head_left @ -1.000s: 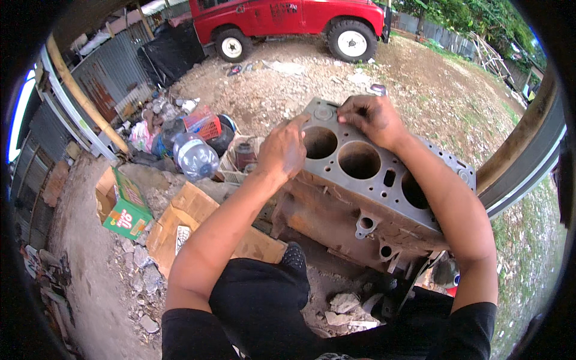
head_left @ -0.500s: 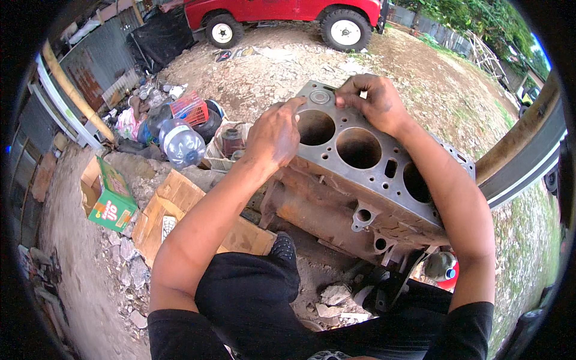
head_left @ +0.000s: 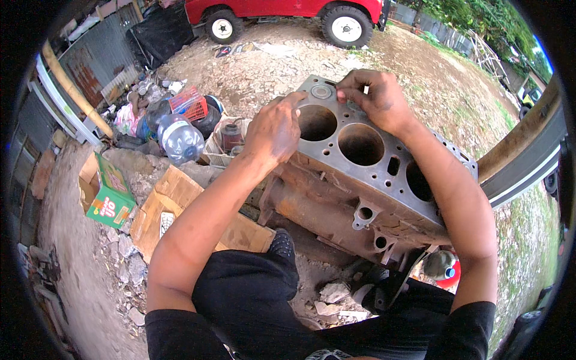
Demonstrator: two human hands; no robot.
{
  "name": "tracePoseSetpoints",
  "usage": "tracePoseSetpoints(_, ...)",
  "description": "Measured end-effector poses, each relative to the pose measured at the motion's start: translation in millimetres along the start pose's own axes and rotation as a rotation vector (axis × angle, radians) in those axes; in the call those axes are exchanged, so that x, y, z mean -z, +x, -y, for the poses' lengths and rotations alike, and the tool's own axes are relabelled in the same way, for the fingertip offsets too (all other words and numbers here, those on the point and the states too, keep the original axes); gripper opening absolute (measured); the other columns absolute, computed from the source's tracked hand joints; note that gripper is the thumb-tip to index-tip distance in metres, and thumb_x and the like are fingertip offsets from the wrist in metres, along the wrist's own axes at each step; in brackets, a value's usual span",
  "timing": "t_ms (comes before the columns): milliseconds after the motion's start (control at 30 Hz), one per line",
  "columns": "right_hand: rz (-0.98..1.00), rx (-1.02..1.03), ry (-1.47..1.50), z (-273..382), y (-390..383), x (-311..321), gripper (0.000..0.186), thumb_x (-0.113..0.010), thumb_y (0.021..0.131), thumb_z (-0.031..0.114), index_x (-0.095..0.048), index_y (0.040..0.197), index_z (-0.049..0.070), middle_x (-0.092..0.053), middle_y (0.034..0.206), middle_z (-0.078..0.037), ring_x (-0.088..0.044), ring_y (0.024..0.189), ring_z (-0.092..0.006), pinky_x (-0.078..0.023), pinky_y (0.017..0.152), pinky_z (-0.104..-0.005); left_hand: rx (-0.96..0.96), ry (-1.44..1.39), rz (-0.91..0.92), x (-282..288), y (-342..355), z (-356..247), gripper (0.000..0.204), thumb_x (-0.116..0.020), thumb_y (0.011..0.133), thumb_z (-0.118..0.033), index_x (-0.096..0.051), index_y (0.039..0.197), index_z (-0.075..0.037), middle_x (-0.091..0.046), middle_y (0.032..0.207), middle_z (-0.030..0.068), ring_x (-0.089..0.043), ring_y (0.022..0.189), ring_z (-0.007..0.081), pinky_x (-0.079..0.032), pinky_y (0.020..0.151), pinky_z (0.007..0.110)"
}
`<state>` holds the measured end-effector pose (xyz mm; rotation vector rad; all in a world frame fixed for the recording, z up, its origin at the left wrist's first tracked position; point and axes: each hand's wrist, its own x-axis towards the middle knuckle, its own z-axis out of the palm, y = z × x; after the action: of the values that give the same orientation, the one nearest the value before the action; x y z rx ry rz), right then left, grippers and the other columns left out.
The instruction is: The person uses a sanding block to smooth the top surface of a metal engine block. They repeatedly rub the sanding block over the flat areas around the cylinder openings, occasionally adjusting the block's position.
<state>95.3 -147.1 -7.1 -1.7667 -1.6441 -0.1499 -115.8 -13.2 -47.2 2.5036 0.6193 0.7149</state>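
A large engine block (head_left: 360,175) stands in front of me, its flat grey top face holding several round cylinder bores. Near its far left corner is a round metal disc (head_left: 321,91) with ring marks. My left hand (head_left: 275,129) rests at the block's left edge, index finger stretched toward the disc and the other fingers bent, with nothing visible in it. Just right of the disc, my right hand (head_left: 379,99) is closed in a pinch, fingertips at the top face. Whatever it may hold is too small or hidden to make out.
Left of the block lie a flattened cardboard piece (head_left: 171,207), a green carton (head_left: 108,195), a clear plastic jug (head_left: 182,141) and a red crate (head_left: 189,104). A post (head_left: 516,147) stands at right. A bottle (head_left: 440,266) is below the block's right end. A red vehicle (head_left: 282,9) stands beyond.
Both hands stay at almost the same places by the disc. My right hand's fingertips have shifted very slightly; the whole view has moved a little.
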Motion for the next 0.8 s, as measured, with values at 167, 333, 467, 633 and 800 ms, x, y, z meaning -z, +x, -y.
tracePoseSetpoints(167,0.038,-0.097,-0.011,4.1,0.3,0.0,0.011,-0.078,0.09,0.015,-0.079,0.098,0.008,-0.078,0.091,-0.014,-0.076,0.084,-0.032,-0.058,0.08,-0.0409,0.0,0.02,-0.006,1.3,-0.4,-1.8,0.035,-0.054,0.105,-0.013,-0.063,0.138,-0.004,-0.069,0.131,0.0272,-0.064,0.124,0.0457,-0.05,0.107,0.05)
tracePoseSetpoints(333,0.011,0.022,0.03,-4.6,0.0,1.1,0.01,-0.078,0.089,0.013,-0.079,0.098,0.009,-0.078,0.092,-0.013,-0.076,0.086,-0.03,-0.058,0.081,-0.0404,-0.031,-0.013,-0.01,1.1,1.2,-0.1,0.035,-0.054,0.105,-0.012,-0.063,0.138,-0.003,-0.068,0.133,0.0277,-0.064,0.125,0.0453,-0.049,0.108,0.049)
tracePoseSetpoints(467,0.003,-0.108,0.23,6.5,9.3,16.2,0.011,-0.079,0.088,0.012,-0.079,0.099,0.009,-0.079,0.094,-0.012,-0.076,0.086,-0.0289,-0.058,0.081,-0.0407,-0.009,-0.01,-0.009,1.3,-1.1,3.5,0.036,-0.054,0.105,-0.012,-0.064,0.138,-0.003,-0.067,0.133,0.0277,-0.063,0.126,0.0448,-0.049,0.109,0.049)
tracePoseSetpoints(633,0.022,-0.035,0.016,1.6,0.6,5.1,0.008,-0.074,0.095,0.012,-0.078,0.099,0.008,-0.079,0.089,-0.009,-0.075,0.083,-0.0218,-0.057,0.08,-0.0371,0.005,-0.015,-0.002,0.0,-0.2,0.4,0.035,-0.054,0.105,-0.012,-0.064,0.138,-0.004,-0.068,0.133,0.0269,-0.064,0.126,0.0444,-0.049,0.109,0.05)
tracePoseSetpoints(800,-0.016,-0.014,0.18,-5.1,0.7,5.8,0.009,-0.073,0.096,0.014,-0.078,0.098,0.006,-0.079,0.087,-0.007,-0.075,0.083,-0.0217,-0.058,0.081,-0.0364,-0.016,-0.001,-0.017,-2.5,0.1,2.5,0.036,-0.054,0.105,-0.012,-0.063,0.139,-0.007,-0.069,0.131,0.026,-0.064,0.125,0.0446,-0.05,0.107,0.05)
